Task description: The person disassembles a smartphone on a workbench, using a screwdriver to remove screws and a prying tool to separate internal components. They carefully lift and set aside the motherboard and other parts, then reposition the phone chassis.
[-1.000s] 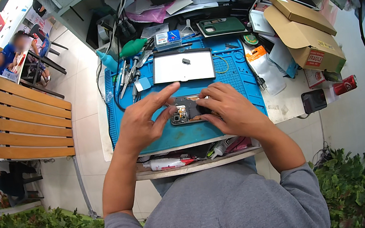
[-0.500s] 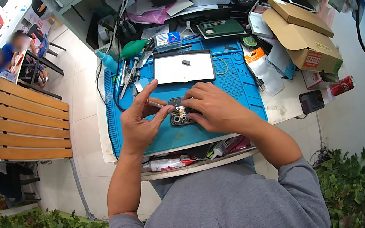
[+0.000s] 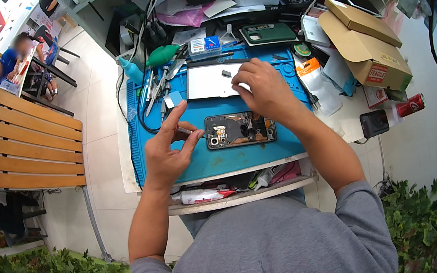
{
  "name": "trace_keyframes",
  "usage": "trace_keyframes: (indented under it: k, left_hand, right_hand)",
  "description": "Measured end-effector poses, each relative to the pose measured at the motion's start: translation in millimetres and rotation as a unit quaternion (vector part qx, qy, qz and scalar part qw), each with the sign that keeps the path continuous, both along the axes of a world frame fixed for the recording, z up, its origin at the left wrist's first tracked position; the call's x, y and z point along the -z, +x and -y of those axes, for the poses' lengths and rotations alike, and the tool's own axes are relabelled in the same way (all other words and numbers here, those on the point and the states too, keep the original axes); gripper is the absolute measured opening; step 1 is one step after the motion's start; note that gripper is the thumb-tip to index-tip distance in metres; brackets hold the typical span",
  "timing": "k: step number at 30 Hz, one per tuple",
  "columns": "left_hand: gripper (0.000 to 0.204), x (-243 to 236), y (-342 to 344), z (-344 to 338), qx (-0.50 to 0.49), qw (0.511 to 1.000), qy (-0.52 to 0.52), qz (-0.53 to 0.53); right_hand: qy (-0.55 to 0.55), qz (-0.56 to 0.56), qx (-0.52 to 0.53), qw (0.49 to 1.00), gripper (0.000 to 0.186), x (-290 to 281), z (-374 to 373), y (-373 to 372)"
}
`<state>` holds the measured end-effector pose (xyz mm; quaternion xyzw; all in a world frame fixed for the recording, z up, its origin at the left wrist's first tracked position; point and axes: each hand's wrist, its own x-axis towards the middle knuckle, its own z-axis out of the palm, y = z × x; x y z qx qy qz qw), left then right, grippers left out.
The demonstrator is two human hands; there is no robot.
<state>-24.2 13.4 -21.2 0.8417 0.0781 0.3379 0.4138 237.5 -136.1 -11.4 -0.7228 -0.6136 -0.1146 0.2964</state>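
Observation:
An opened smartphone (image 3: 240,129) lies sideways on the blue work mat (image 3: 217,164), its inner parts and camera module bared. Just left of it is my left hand (image 3: 167,149), thumb and fingers closed round a slim metallic tool whose thin tip points at the phone's left edge. Up and to the right, my right hand (image 3: 267,87) hangs over the front right of a white shallow tray (image 3: 205,82). Its thumb and forefinger are pinched together; whether a small part is between them is hidden. A small dark piece (image 3: 226,73) lies in the tray.
Hand tools (image 3: 153,92), a green blower bulb (image 3: 162,55) and a teal bottle (image 3: 131,69) crowd the back left. Behind the tray are a clear plastic box (image 3: 205,47) and a green phone case (image 3: 268,33). Cardboard boxes (image 3: 366,54) and a red can (image 3: 411,105) stand right.
My right hand has moved from the phone up and right to the tray, uncovering the phone's right part. My left hand stays beside the phone with the tool. The view shifted slightly.

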Motion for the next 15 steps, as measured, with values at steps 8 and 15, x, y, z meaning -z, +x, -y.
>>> trace_keyframes:
  k: [8, 15]
  left_hand:
    - [0.077, 1, 3, 3, -0.006, 1.0, -0.003, 0.001]
    - [0.076, -7, 3, 0, 0.002, 0.999, 0.014, -0.038]
  right_hand:
    - [-0.029, -0.009, 0.018, 0.999, 0.017, 3, 2, 10]
    - [-0.001, -0.046, 0.009, 0.999, 0.015, -14, 35, -3]
